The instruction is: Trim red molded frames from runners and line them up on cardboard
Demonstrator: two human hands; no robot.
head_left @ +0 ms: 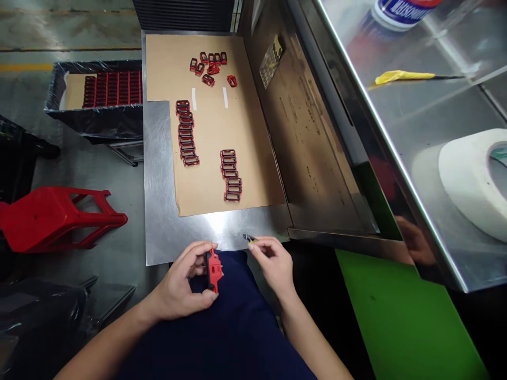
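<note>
My left hand (pixel 184 282) is closed around a small red and black plastic part (pixel 213 270), held upright over my lap just below the steel table's front edge. My right hand (pixel 273 263) pinches a thin tool with a yellow grip (pixel 250 239), its tip lying over the table edge close to the part. On the cardboard sheet (pixel 206 132) lie two rows of the same red-black frames, a left row (pixel 186 133) and a shorter right row (pixel 230 174). A loose cluster of parts (pixel 209 66) sits at the far end.
A black bin (pixel 95 113) lined with plastic, holding rows of red parts, stands left of the table. A red stool (pixel 55 216) lies on its side on the floor. A steel shelf at right carries a tape roll (pixel 471 177), a yellow-handled tool (pixel 400 77) and a container (pixel 400 10). A green panel (pixel 396 316) is lower right.
</note>
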